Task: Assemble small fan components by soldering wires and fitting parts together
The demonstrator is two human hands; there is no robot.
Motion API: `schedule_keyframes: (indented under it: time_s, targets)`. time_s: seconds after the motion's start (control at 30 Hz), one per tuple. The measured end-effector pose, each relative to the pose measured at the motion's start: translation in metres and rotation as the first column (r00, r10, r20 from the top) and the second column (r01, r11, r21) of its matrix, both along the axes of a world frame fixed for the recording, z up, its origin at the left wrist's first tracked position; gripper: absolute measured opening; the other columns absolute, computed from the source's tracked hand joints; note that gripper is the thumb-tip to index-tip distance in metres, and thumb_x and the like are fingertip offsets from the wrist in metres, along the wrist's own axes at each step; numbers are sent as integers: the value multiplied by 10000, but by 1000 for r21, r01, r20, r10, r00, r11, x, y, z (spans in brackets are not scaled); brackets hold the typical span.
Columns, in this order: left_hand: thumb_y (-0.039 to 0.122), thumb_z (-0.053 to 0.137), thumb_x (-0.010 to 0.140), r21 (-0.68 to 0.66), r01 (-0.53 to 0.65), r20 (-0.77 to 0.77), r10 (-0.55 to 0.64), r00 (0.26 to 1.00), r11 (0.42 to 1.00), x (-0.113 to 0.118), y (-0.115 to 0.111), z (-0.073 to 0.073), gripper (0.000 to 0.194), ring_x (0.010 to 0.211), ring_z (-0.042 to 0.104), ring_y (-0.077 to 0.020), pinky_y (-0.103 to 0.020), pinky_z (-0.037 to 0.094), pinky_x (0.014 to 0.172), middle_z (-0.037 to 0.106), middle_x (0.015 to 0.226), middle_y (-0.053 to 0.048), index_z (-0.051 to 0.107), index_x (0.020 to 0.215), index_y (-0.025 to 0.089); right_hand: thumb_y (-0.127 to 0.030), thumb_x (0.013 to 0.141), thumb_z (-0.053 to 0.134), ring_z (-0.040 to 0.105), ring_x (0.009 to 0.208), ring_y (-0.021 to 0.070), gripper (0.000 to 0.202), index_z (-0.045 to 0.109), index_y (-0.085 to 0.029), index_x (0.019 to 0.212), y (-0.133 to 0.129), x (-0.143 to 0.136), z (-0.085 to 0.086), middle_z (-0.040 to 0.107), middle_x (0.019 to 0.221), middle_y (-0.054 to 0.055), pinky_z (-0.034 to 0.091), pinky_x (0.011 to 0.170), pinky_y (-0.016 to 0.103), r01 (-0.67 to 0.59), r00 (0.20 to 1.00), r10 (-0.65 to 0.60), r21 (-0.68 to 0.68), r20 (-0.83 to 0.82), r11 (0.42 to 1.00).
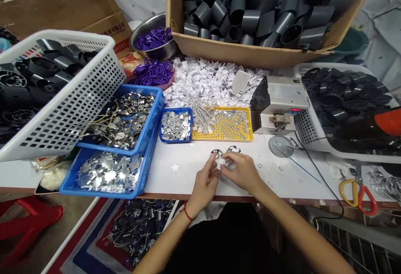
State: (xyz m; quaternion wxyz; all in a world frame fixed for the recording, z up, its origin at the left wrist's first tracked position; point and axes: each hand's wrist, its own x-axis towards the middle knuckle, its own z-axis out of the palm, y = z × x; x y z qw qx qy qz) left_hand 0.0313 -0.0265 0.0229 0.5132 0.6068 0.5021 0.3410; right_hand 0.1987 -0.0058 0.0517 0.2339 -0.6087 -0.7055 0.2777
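My left hand (pixel 205 184) and my right hand (pixel 242 171) meet over the white tabletop, fingers pinched together. Between their fingertips is a small white piece (pixel 220 162), partly covered by the fingers; its exact kind is too small to make out. Just beyond the fingertips lie a round black-and-silver disc (pixel 216 153) and a second similar disc (pixel 234 149). Farther back, a yellow tray (pixel 221 139) holds thin wire leads (pixel 200 113) and many tiny metal parts (pixel 233 123). Beside it, a small blue tray (pixel 176 141) contains flat silver pieces.
White pieces (pixel 203 75) are heaped behind the trays. Blue bins (pixel 143 157) with metal parts stand left, beneath a white basket (pixel 72 102). A box (pixel 250 52) of dark tubes stands behind. Right are a metal device (pixel 286 94), a round dish (pixel 280 146) and scissors (pixel 359 192).
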Motion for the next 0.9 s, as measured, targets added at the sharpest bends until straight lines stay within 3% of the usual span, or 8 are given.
schedule_keyframes:
  time_s: [0.07, 0.13, 0.23, 0.33, 0.4, 0.53, 0.63, 0.9]
  targets:
    - [249, 565, 851, 195, -47, -155, 78, 985, 980, 0, 8, -9, 666, 1256, 524, -258, -439, 468, 1038, 537, 1376, -131, 325, 1471, 204, -206, 763, 608, 638, 792, 180, 183, 658, -190, 937, 13, 1, 2, 699, 838, 30, 467, 769, 283, -7, 998, 7, 7, 64, 1000]
    - [297, 650, 804, 325, -34, -265, 126, 956, 945, 0, 18, -20, 762, 1321, 446, -290, -460, 430, 1065, 472, 1427, -157, 301, 1471, 186, -225, 778, 611, 634, 845, 197, 201, 674, -187, 965, 26, -2, 5, 700, 877, 44, 455, 809, 299, -112, 973, 120, -51, 196, 992]
    - [261, 652, 790, 340, 6, -299, 103, 949, 940, 1, 29, -35, 767, 1188, 547, -262, -436, 456, 1013, 566, 1307, -141, 299, 1465, 175, -213, 794, 596, 629, 917, 225, 221, 693, -206, 992, 42, -12, 11, 695, 918, 57, 440, 825, 319, -237, 894, 291, -192, 341, 952]
    - [222, 641, 788, 341, -35, -280, 137, 950, 940, 5, 32, -45, 667, 1032, 611, -230, -412, 486, 946, 650, 1134, -98, 391, 1405, 172, -198, 797, 601, 636, 915, 234, 207, 705, -219, 975, 46, -20, 14, 697, 920, 64, 439, 773, 313, -202, 874, 294, -262, 386, 944]
    - [224, 647, 787, 352, -53, -263, 152, 953, 935, 6, 31, -48, 619, 1035, 615, -229, -406, 491, 939, 657, 1125, -91, 433, 1367, 179, -218, 823, 602, 641, 910, 239, 163, 707, -206, 948, 44, -23, 13, 701, 931, 79, 439, 755, 314, -166, 868, 279, -289, 411, 943]
    - [222, 642, 803, 405, -58, -238, 167, 957, 912, 6, 29, -49, 510, 1083, 610, -232, -403, 498, 954, 653, 1174, -95, 503, 1293, 189, -250, 893, 556, 640, 952, 250, 177, 697, -171, 966, 36, -28, 9, 703, 974, 115, 444, 825, 342, -126, 859, 250, -288, 448, 949]
    - [219, 604, 847, 455, -30, -261, 166, 951, 890, 5, 28, -50, 412, 1099, 610, -231, -413, 502, 969, 658, 1186, -90, 549, 1255, 204, -179, 910, 510, 632, 1004, 237, 202, 698, -163, 984, 36, -31, 9, 702, 994, 124, 427, 886, 334, -136, 853, 248, -264, 459, 955]
    - [230, 611, 869, 580, -54, -300, 274, 913, 813, 6, 26, -57, 418, 1063, 641, -245, -420, 530, 935, 679, 1157, -110, 544, 1279, 188, -164, 840, 599, 665, 827, 208, 136, 721, -166, 782, 45, -29, 13, 712, 834, 95, 423, 678, 272, -223, 861, 303, -232, 408, 947]
